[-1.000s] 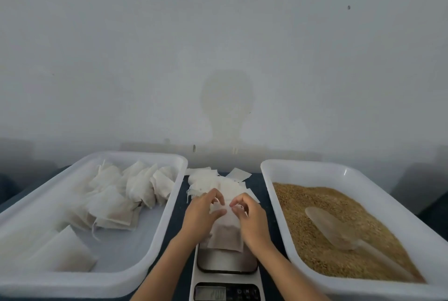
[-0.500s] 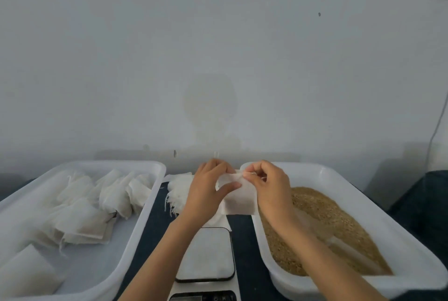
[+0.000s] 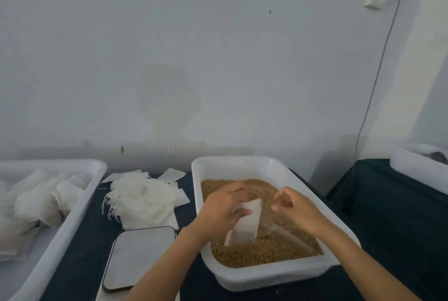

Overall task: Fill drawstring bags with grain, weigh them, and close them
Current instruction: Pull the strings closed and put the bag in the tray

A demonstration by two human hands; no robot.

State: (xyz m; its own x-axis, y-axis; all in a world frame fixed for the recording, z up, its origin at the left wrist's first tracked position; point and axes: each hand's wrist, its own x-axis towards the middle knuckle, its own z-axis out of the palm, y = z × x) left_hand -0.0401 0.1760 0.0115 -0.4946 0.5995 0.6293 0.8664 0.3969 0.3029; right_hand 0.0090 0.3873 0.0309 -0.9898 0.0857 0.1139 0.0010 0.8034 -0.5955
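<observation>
The left hand [image 3: 223, 208] pinches the top of a small white bag [image 3: 244, 225] and holds it over the grain [image 3: 261, 252] in the white tub [image 3: 266, 276] on the right. The bag hangs down, and its bottom end is at the grain or just above it; I cannot tell if it touches. It looks flat, so I think no grain is in it yet.

The right hand [image 3: 294, 211] is just to the right of the bag, over the grain. Its fingers are loosely curled and it holds nothing that I can see. A clear scoop [image 3: 288, 232] lies in the grain right under it, and my guess is that the hand will take it.

The scale [image 3: 140, 257] sits on the dark worktop [image 3: 80, 247] to the left of the tub, and nothing is on its plate. A pile of flat white bags [image 3: 143, 201] lies on the far side of the scale. These look like the ones not filled yet.

On the far left is another white tub [image 3: 60, 235] with puffy bags [image 3: 41, 201] in it. They look filled, so I think a good few are done.

For this bag, filling, weighing and pulling the string are all left to do.
</observation>
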